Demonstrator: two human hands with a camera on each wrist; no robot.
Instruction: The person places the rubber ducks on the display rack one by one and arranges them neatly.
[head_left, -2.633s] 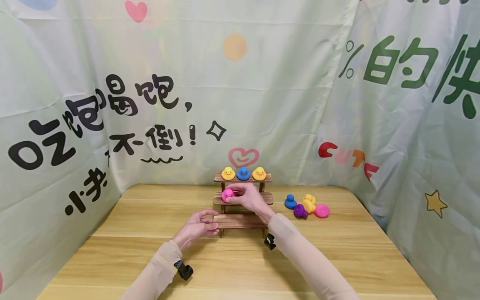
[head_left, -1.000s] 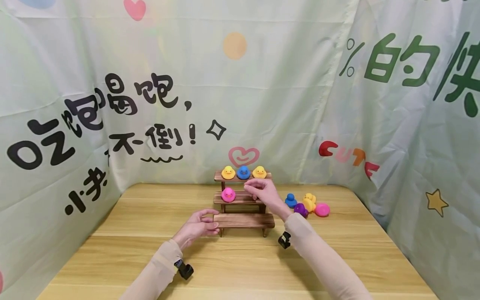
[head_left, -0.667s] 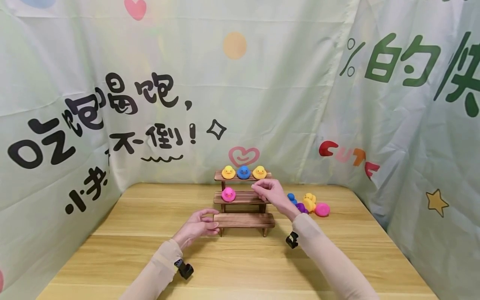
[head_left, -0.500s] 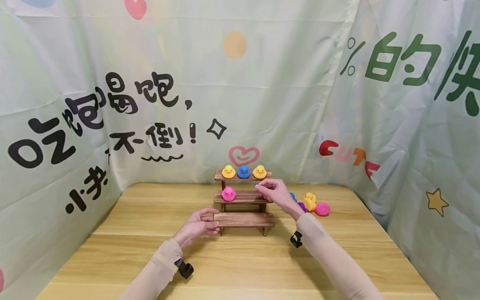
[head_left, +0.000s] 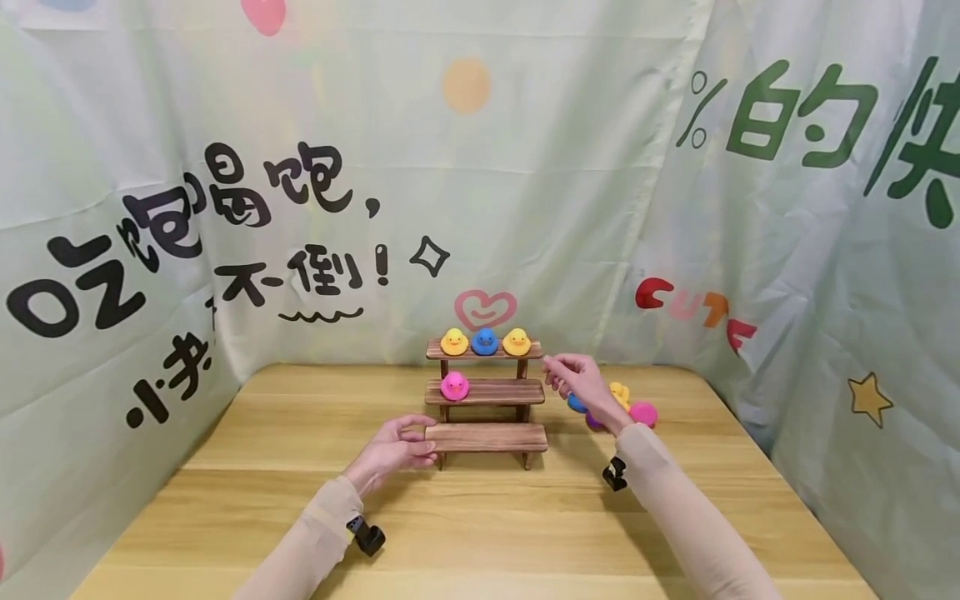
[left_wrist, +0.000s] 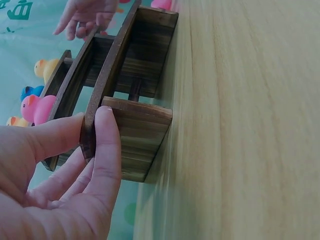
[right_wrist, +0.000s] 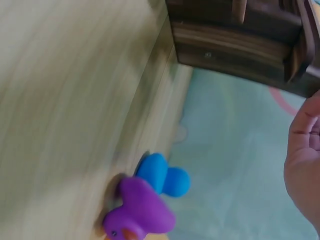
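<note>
My left hand (head_left: pixel 392 450) pinches the left end of the lowest step of a three-tier wooden display stand (head_left: pixel 491 437). In the left wrist view, thumb and fingers lie on either side of that step's board (left_wrist: pixel 107 75). Two yellow ducks, one at the left (head_left: pixel 454 342) and one at the right (head_left: pixel 517 342), flank a blue duck (head_left: pixel 484 342) on the top step. A pink duck (head_left: pixel 454 386) sits at the left of the middle step. Just right of the stand, my right hand (head_left: pixel 583 383) hangs in the air with loosely bent fingers, holding nothing.
Beyond my right hand lies a group of rubber ducks on the wooden table (head_left: pixel 300 500): blue (head_left: pixel 576 402), purple (right_wrist: pixel 142 207), yellow (head_left: pixel 619 393) and pink (head_left: pixel 643 413), partly hidden by the hand. A printed cloth (head_left: pixel 562 208) hangs behind the table.
My right hand let go of the pink duck on the middle step and moved right, past the stand's right end towards the loose ducks. My left hand has kept its hold on the stand.
</note>
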